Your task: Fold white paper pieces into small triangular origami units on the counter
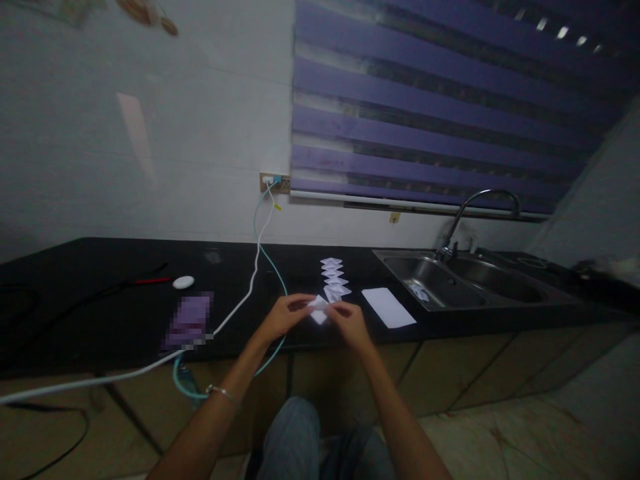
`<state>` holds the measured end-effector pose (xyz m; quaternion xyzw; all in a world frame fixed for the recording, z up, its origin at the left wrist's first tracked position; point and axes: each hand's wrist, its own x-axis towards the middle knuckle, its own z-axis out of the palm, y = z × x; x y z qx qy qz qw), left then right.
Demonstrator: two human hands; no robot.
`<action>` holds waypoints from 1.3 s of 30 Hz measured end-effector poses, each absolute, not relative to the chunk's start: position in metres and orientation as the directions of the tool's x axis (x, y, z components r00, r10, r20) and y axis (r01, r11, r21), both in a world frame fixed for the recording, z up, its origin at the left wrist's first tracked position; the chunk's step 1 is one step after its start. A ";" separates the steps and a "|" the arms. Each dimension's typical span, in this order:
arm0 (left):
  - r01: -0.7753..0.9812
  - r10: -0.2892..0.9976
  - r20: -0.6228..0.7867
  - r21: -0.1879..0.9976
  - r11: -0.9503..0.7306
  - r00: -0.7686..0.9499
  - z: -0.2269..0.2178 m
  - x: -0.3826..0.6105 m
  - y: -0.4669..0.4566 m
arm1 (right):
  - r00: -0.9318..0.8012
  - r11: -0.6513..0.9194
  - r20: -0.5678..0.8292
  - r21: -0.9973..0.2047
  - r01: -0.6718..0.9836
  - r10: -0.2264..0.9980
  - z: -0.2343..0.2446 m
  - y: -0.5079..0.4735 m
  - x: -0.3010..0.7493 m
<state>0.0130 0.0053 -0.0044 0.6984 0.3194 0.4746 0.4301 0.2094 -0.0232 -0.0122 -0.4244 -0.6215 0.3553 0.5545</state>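
Head view, and you have both hands in close on one small piece: your left hand [289,316] comes in from the left, your right hand [349,321] from the right, fingertips pinching the folded paper [318,312] between them. Neither hand is nearer to it; it sits right in the middle, straight ahead of you, one corner pointing towards you and another pointing away. It is too small and dim to call a clear long axis, and whether it touches the black counter [303,267] or hangs just above, you can't tell from here.

Now look just beyond your fingertips: the paper row [332,273] runs away from you, its long axis from near to far, pointed edges out to either side. Its near end lies right behind the held piece, a touch to the right, so your right hand is the closer one; contact there is hard to judge. Off to your right, flat on the counter, there's the plain white sheet [389,308], its long axis slanting from far left to near right. Your right hand is plainly nearer to that, with the sink [500,305] farther right again.
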 end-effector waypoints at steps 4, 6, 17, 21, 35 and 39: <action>-0.013 0.863 0.366 0.923 -0.386 0.349 -0.006 0.014 0.004 | -0.010 0.384 0.385 -0.919 0.089 0.923 -0.014 -0.021 0.208; -0.013 0.864 0.366 0.922 -0.386 0.344 -0.006 0.015 0.004 | 0.008 0.374 0.375 -0.926 0.054 0.927 -0.015 -0.019 0.206; 0.039 0.828 0.351 0.912 -0.407 0.438 -0.005 0.019 0.006 | 0.011 0.378 0.378 -0.925 0.039 0.926 -0.014 -0.019 0.200; 0.034 0.846 0.351 0.917 -0.397 0.401 -0.007 0.018 0.007 | 0.018 0.403 0.405 -0.912 0.070 0.914 -0.014 -0.018 0.200; 0.133 0.855 0.356 0.893 -0.431 0.378 -0.005 0.013 0.008 | 0.073 0.371 0.382 -0.920 0.130 0.921 -0.014 -0.018 0.200; 0.061 0.852 0.349 0.913 -0.402 0.391 -0.003 0.013 0.006 | 0.095 0.390 0.401 -0.914 0.112 0.911 -0.015 -0.020 0.202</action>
